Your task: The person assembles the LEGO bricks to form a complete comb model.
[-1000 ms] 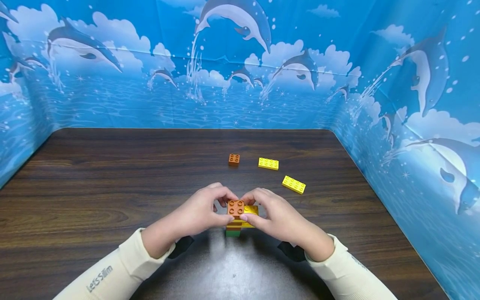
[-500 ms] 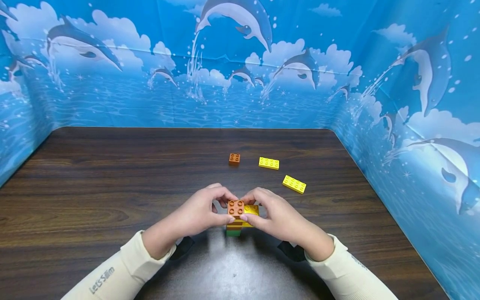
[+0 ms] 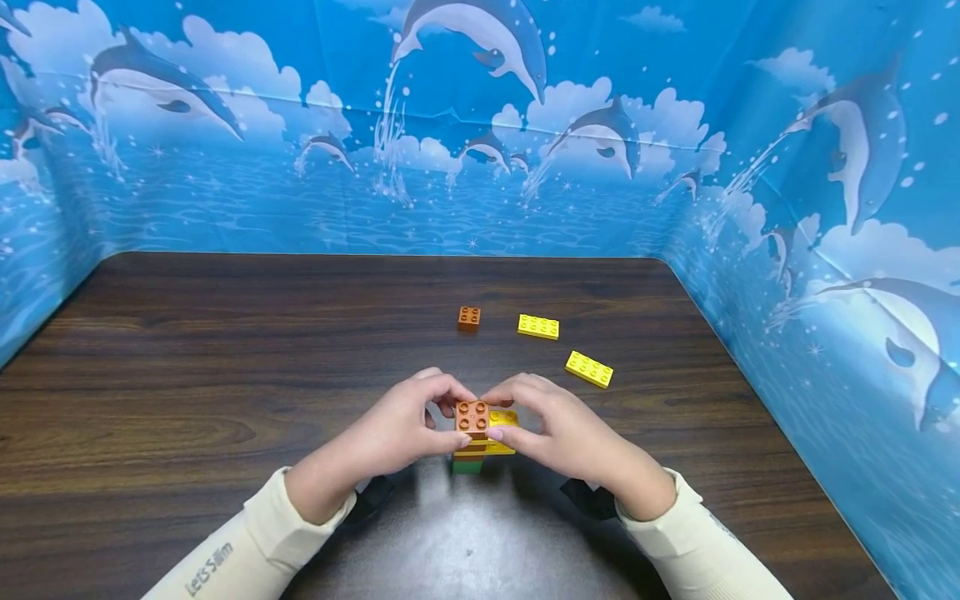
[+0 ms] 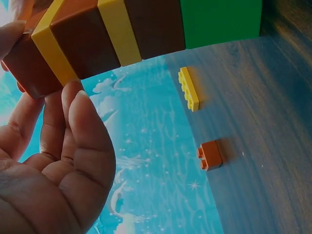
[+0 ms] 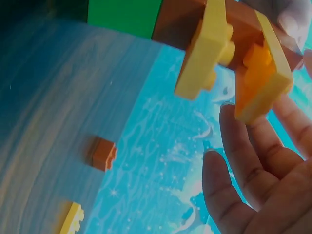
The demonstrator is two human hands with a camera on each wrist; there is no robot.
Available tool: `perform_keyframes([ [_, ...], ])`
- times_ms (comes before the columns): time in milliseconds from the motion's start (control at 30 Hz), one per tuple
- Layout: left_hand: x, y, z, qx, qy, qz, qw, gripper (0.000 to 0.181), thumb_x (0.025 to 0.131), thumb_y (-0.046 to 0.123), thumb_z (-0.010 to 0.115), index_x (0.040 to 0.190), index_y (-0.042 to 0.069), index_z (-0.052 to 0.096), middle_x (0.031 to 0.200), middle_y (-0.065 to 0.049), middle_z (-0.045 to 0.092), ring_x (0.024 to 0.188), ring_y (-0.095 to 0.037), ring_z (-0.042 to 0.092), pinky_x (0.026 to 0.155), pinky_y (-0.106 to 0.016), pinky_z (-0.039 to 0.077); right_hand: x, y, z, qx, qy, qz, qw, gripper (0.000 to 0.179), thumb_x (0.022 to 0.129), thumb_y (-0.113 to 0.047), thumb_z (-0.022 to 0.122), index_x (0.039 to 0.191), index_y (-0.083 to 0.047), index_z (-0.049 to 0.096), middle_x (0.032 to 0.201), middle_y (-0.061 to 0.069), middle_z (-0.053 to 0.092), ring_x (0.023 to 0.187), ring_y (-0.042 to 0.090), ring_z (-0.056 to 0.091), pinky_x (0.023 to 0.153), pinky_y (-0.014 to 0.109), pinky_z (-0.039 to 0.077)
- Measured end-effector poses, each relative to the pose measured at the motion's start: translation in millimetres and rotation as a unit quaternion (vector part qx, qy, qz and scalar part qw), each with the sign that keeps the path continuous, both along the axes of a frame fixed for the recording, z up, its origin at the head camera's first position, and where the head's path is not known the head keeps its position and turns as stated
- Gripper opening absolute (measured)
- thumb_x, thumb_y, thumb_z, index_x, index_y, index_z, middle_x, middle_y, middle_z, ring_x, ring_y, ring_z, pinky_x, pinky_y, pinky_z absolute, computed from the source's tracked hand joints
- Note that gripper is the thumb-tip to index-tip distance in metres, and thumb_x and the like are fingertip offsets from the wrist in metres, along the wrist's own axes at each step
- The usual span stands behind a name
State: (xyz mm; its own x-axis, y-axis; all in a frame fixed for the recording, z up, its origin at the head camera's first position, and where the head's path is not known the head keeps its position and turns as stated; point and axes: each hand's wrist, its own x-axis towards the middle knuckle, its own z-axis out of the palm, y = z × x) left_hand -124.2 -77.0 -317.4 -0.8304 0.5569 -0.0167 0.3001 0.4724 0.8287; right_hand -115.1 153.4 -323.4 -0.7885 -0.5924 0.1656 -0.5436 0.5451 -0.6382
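Note:
A tower of toy building bricks stands at the near middle of the table. Its base is a green brick (image 3: 467, 467), with brown bricks and yellow plates alternating above. On top sits a brown brick (image 3: 472, 415) with studs upward. My left hand (image 3: 408, 421) pinches this top brick from the left, thumb in front and fingers behind. From the right, my right hand (image 3: 558, 425) holds it between thumb and forefinger. In the right wrist view, the lower yellow plate (image 5: 202, 53) and the upper yellow plate (image 5: 268, 83) jut out sideways, the upper one near my fingers.
Beyond the hands lie a loose brown brick (image 3: 468, 319) and two yellow plates, one farther back (image 3: 538, 327) and one nearer on the right (image 3: 589, 369). A blue dolphin-print curtain (image 3: 300, 200) borders the dark wooden table (image 3: 225, 350) at the back and sides.
The right thumb has shifted slightly rightward along the top brown brick. Otherwise both hands and the tower have stayed nearly in place.

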Motion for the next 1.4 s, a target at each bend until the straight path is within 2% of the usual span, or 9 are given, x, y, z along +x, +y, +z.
perform_keyframes([
  [300, 1.6, 0.7, -0.1, -0.003, 0.007, 0.008, 0.9999, 0.030, 0.081, 0.008, 0.075, 0.109, 0.007, 0.065, 0.095, -0.002, 0.054, 0.087, -0.016, 0.051, 0.070, -0.027, 0.048, -11.9, 18, -3.8, 0.004, -0.001, -0.075, 0.9972, 0.040, 0.091, -0.028, 0.067, 0.127, -0.013, 0.060, 0.126, 0.000, 0.059, 0.117, 0.019, 0.055, 0.097, 0.046, 0.046],
  [600, 2.1, 0.5, 0.9, -0.001, 0.014, 0.006, 0.9999, 0.031, 0.080, 0.009, 0.076, 0.110, 0.008, 0.066, 0.095, -0.001, 0.053, 0.087, -0.016, 0.051, 0.070, -0.026, 0.047, -29.2, 35, -13.3, 0.008, -0.026, -0.131, 0.9910, 0.041, 0.090, -0.023, 0.068, 0.128, -0.010, 0.059, 0.129, 0.006, 0.057, 0.123, 0.026, 0.052, 0.100, 0.051, 0.042],
  [900, 2.1, 1.1, 0.3, -0.001, 0.005, 0.010, 0.9999, 0.031, 0.080, 0.009, 0.076, 0.110, 0.009, 0.065, 0.095, -0.001, 0.053, 0.087, -0.015, 0.050, 0.070, -0.026, 0.047, -50.1, 57, -24.3, 0.040, -0.058, -0.197, 0.9778, 0.045, 0.090, -0.021, 0.069, 0.130, -0.005, 0.057, 0.131, 0.013, 0.055, 0.120, 0.034, 0.051, 0.099, 0.054, 0.041],
  [1167, 2.2, 0.8, -0.4, 0.009, 0.001, 0.008, 0.9999, 0.032, 0.080, 0.007, 0.075, 0.110, 0.007, 0.065, 0.095, -0.002, 0.053, 0.087, -0.015, 0.050, 0.068, -0.025, 0.048, -63.3, 76, -32.7, 0.066, -0.081, -0.231, 0.9672, 0.046, 0.091, -0.022, 0.067, 0.130, -0.001, 0.056, 0.131, 0.019, 0.053, 0.122, 0.038, 0.050, 0.100, 0.055, 0.040],
  [1400, 1.5, 0.6, -2.0, 0.018, -0.005, 0.008, 0.9998, 0.033, 0.080, 0.008, 0.075, 0.111, 0.006, 0.065, 0.096, -0.003, 0.053, 0.088, -0.016, 0.051, 0.068, -0.025, 0.048, -73.3, 89, -37.1, 0.100, -0.102, -0.241, 0.9601, 0.045, 0.092, -0.020, 0.066, 0.130, 0.001, 0.055, 0.133, 0.024, 0.048, 0.123, 0.040, 0.048, 0.099, 0.055, 0.041],
])
